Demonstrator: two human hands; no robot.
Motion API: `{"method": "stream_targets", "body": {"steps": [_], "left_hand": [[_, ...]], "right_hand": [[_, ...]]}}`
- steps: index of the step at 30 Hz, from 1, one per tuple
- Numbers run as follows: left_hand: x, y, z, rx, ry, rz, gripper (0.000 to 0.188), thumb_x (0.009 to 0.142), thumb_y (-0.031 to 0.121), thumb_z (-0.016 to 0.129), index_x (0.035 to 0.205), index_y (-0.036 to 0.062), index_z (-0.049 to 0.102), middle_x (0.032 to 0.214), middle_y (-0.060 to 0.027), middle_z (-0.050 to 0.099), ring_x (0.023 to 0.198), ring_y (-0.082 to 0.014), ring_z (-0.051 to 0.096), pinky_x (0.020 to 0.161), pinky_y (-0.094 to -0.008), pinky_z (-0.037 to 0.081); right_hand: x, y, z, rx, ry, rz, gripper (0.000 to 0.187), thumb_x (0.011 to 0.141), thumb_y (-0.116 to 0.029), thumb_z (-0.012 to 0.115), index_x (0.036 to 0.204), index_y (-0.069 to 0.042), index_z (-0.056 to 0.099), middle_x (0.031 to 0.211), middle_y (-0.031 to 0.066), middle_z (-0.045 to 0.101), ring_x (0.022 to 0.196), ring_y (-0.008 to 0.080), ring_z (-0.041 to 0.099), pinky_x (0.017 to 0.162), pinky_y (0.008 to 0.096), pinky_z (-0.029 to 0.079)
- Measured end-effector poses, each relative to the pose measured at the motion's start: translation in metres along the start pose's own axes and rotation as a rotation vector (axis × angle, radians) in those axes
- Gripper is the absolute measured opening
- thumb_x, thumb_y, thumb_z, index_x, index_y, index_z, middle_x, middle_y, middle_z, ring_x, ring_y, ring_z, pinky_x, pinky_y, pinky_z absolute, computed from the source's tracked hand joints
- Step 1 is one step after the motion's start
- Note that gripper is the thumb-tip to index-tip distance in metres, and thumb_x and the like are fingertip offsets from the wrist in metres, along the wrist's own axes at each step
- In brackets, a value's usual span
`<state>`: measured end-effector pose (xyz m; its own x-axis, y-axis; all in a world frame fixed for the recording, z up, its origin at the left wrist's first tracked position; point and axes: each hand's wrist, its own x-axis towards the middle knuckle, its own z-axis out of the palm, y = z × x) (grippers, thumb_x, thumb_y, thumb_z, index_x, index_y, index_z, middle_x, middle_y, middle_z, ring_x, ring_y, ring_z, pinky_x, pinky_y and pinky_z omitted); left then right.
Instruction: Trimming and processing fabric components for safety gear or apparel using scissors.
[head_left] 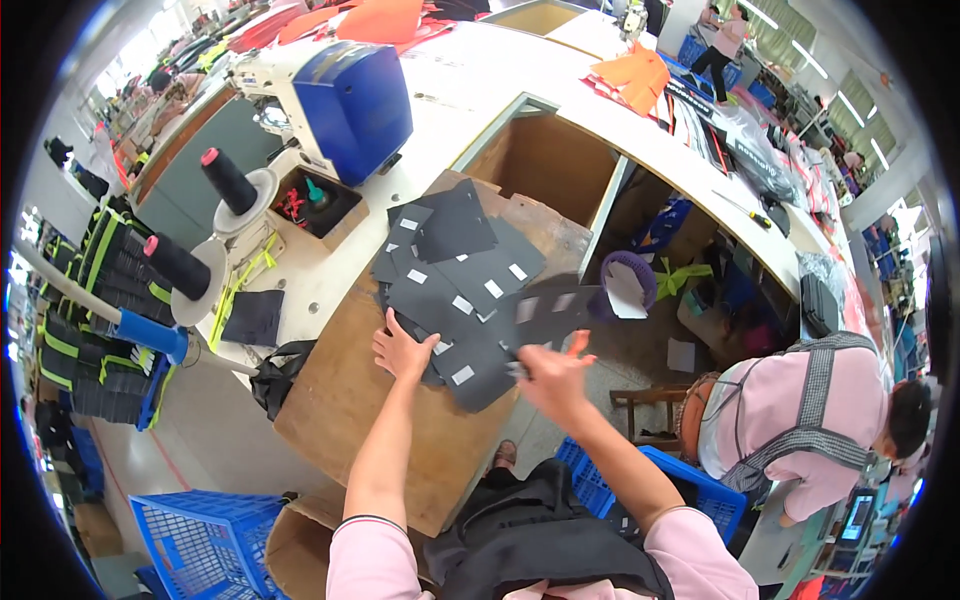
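Black panels point(430, 297) lie overlapped on the wooden counter point(345, 405), white patches point(462, 375) upward, perhaps to keep them visible. Left hand point(405, 354), fingers spread at the near-left edge, likely steadies the pile. Right hand point(556, 382) curled, blurred, over the right edge; can't tell what it grips.

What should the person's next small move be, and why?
Probably pressing the left hand lightly on the black pieces to steady them: they overlap at uneven angles, and the right hand, which looks blurred, is at their right edge.
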<state>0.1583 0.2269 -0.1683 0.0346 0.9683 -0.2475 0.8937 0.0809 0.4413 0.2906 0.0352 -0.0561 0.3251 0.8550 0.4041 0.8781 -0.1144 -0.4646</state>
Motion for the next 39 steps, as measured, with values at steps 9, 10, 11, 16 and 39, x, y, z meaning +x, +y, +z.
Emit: {"method": "stream_targets", "body": {"steps": [9,10,11,16,39], "left_hand": [[0.054,-0.05,-0.043,-0.657,0.111,0.326,0.05,0.08,0.015,0.062,0.126,0.0079,0.045,0.126,-0.0147,0.047,0.119,-0.0315,0.041,0.101,-0.0378,0.032],[0.058,-0.029,-0.051,-0.674,0.107,0.354,0.05,0.08,0.015,0.062,0.126,0.0079,0.045,0.126,-0.0147,0.047,0.119,-0.0315,0.041,0.101,-0.0378,0.032],[0.06,-0.004,-0.055,-0.522,0.141,0.605,0.049,0.078,0.013,0.063,0.124,0.0082,0.047,0.127,-0.0143,0.046,0.118,-0.0312,0.042,0.1,-0.0369,0.033],[0.078,0.084,-0.035,0.004,0.077,1.028,0.06,0.074,0.02,0.069,0.128,0.0115,0.045,0.134,-0.0145,0.041,0.127,-0.0323,0.034,0.104,-0.0464,0.027],[0.102,0.134,-0.115,-0.696,0.029,0.707,0.019,0.09,0.015,0.053,0.087,-0.0042,0.057,0.07,-0.0087,0.06,0.062,-0.0121,0.05,0.058,-0.029,0.041]], "right_hand": [[0.008,0.017,0.054,0.342,-0.157,0.322,0.028,0.076,-0.025,0.07,0.098,-0.008,0.063,0.091,0.0085,0.062,0.074,0.028,0.062,0.066,0.0362,0.049],[0.011,0.029,0.059,0.324,-0.13,0.319,0.028,0.076,-0.025,0.07,0.098,-0.008,0.063,0.091,0.0085,0.062,0.074,0.028,0.062,0.066,0.0362,0.049],[0.009,0.039,0.063,0.321,-0.17,0.396,0.027,0.076,-0.022,0.069,0.098,-0.007,0.063,0.092,0.0095,0.062,0.078,0.0267,0.061,0.068,0.0341,0.049],[-0.024,0.063,0.099,0.306,-0.129,0.484,0.038,0.075,-0.021,0.07,0.108,-0.005,0.058,0.108,0.0139,0.055,0.098,0.0279,0.056,0.079,0.0345,0.047],[-0.009,0.078,0.114,0.504,-0.103,0.537,0.056,0.076,-0.006,0.066,0.126,-0.008,0.042,0.132,0.0106,0.034,0.082,0.025,0.059,0.074,0.0326,0.049]]}}
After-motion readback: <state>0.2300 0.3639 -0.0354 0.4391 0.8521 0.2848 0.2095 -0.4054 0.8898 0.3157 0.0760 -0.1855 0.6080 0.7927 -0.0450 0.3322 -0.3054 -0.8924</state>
